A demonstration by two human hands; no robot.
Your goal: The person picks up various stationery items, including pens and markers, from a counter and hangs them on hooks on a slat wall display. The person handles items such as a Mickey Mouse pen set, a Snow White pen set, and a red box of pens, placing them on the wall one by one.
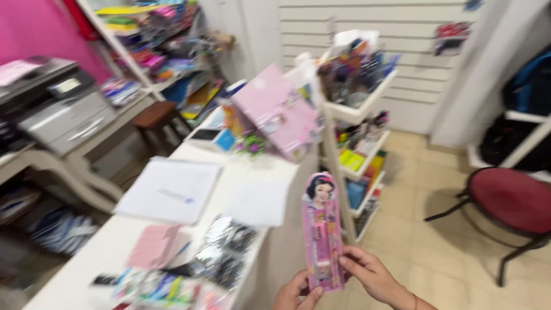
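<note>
White tabletop [172,241] lies left of the fingers; both hands, left hand [295,294] and right hand [370,278], pinch a pink stationery pack [322,235] upright by its lower end, its front facing the viewer.

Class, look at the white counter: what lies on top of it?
On the white counter: white paper sheets, a pink pad, shiny silver packets and pink boxes. The surface beneath them is covered.
</note>
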